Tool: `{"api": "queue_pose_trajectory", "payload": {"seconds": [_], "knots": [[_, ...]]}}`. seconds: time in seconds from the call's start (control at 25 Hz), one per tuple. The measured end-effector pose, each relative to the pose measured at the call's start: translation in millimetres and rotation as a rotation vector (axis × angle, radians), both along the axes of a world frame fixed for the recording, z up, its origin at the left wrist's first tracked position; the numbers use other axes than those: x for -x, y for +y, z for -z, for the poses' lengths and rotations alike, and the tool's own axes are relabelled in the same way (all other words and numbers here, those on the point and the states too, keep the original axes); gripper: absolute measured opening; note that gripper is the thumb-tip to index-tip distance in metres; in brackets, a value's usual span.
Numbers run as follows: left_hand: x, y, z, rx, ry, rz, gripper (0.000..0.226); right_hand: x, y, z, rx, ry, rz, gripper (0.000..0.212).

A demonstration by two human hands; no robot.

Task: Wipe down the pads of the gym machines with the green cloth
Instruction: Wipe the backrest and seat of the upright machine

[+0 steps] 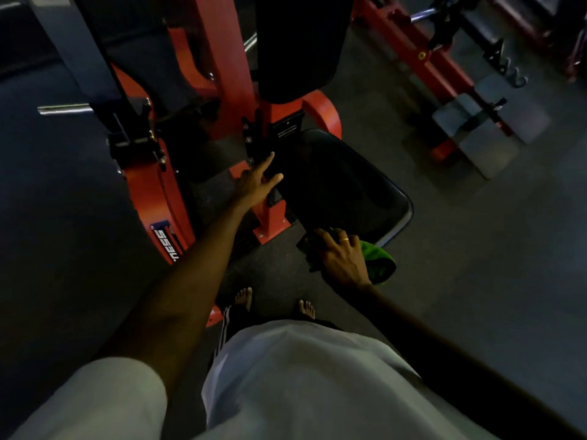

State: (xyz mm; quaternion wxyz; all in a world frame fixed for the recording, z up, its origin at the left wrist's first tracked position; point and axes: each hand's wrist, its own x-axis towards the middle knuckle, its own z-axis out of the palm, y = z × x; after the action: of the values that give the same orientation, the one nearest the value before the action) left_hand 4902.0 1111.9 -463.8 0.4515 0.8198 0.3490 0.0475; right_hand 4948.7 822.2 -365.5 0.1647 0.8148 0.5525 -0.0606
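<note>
A black seat pad (343,185) of a red gym machine lies in the middle of the view, with a black back pad (295,46) standing above it. My right hand (340,258) presses the green cloth (378,262) against the seat pad's near edge, fingers spread over it. Part of the cloth hangs off the pad to the right. My left hand (257,182) reaches forward with fingers straight, at the seat pad's left edge near the red frame, holding nothing.
The red machine frame (158,198) with a chrome bar (63,108) stands to the left. Another red machine with grey foot plates (489,122) stands at the upper right. Dark rubber floor lies around. My bare feet (276,303) stand just before the seat.
</note>
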Motion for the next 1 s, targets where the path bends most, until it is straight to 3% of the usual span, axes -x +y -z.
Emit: {"api": "queue_pose_trajectory", "payload": {"seconds": [0.12, 0.24, 0.36, 0.52, 0.68, 0.84, 0.92, 1.0], "knots": [[1.6, 14.7, 1.7, 0.060, -0.046, 0.044, 0.085, 11.5, 52.0, -7.3, 0.097, -0.011, 0.025, 0.060], [-2.4, 16.0, -5.5, 0.096, -0.044, 0.079, 0.074, 8.6, 42.4, -6.1, 0.156, -0.086, -0.015, 0.062], [-1.7, 21.2, -6.5, 0.116, -0.065, 0.112, 0.062, 7.1, 16.4, -2.5, 0.147, -0.107, -0.058, 0.062], [-6.2, 25.2, -22.4, 0.185, -0.050, 0.076, 0.044, 0.8, 80.9, -1.1, 0.132, -0.041, 0.012, 0.057], [-3.5, 21.5, -35.9, 0.343, -0.117, 0.032, 0.047, -19.8, 118.3, 0.3, 0.082, 0.026, 0.066, 0.059], [-2.3, 20.2, -39.4, 0.326, -0.064, 0.053, 0.046, -73.8, 59.6, -17.0, -0.174, 0.223, 0.422, 0.063], [-4.3, 19.1, -38.6, 0.275, -0.022, 0.067, 0.048, -83.0, 39.4, -17.7, -0.176, 0.232, 0.570, 0.069], [-7.4, 16.8, -37.3, 0.257, -0.016, 0.072, 0.054, -68.1, 40.9, -5.6, -0.134, 0.197, 0.540, 0.075]]}}
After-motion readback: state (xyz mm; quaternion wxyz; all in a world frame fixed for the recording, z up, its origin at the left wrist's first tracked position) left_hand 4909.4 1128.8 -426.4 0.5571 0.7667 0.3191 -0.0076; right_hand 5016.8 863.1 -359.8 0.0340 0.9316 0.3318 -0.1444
